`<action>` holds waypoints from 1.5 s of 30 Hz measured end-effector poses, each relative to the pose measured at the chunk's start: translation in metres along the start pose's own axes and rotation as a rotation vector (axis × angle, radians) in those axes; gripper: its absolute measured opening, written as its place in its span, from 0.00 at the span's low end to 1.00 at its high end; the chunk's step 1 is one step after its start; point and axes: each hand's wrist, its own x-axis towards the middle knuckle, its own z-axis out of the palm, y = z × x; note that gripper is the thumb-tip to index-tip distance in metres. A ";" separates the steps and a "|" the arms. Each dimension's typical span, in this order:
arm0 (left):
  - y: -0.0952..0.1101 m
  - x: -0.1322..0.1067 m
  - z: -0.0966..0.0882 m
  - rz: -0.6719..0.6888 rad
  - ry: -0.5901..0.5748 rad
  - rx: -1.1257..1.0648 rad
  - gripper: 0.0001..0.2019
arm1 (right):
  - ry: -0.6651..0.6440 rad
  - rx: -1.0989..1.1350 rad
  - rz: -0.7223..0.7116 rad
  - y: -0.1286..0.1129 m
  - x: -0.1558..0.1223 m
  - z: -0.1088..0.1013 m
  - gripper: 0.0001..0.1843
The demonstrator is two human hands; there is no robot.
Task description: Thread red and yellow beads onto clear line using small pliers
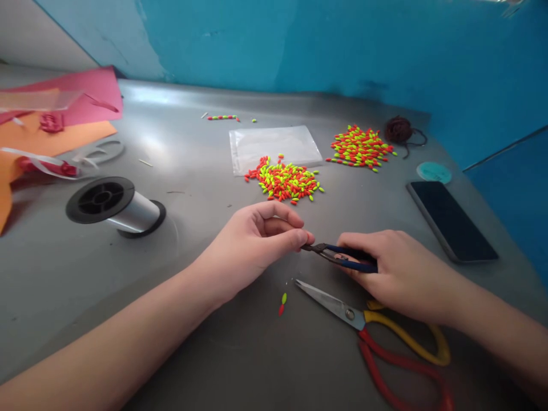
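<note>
My right hand [394, 268] is wrapped round the dark blue handles of small pliers [353, 256]. Their jaws reach the fingertips of my left hand [265, 237], which is closed in a pinch. What the left fingers hold is hidden or too small to make out. Below the hands, a green bead [284, 298] and a red bead [281, 309] hang or lie end to end, close to the tip of the scissors [338, 305]. The scissors lie on the table under my right hand, with one yellow and one red handle.
Red and green beads form a near heap [289, 180] against a clear plastic bag [274, 142] and a far heap [359, 145]. A line spool [137, 211] stands left, beside coloured paper [85, 94]. Right are a phone [454, 222], a teal disc [434, 172] and brown yarn [398, 130].
</note>
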 end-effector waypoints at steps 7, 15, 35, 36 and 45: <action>-0.003 -0.003 -0.002 0.006 -0.020 -0.061 0.10 | 0.017 0.004 0.002 -0.002 -0.001 0.002 0.13; -0.002 -0.002 0.000 0.012 -0.019 -0.061 0.08 | -0.010 0.029 0.006 -0.004 -0.004 0.000 0.09; -0.001 -0.003 0.001 0.048 -0.004 0.005 0.08 | 0.012 -0.002 -0.017 -0.003 -0.004 0.002 0.09; 0.000 -0.003 0.002 0.052 -0.002 0.014 0.08 | 0.013 0.001 -0.014 -0.003 -0.004 0.001 0.09; 0.002 -0.002 0.005 0.054 0.022 0.055 0.08 | 0.017 0.043 0.034 -0.004 -0.002 0.000 0.14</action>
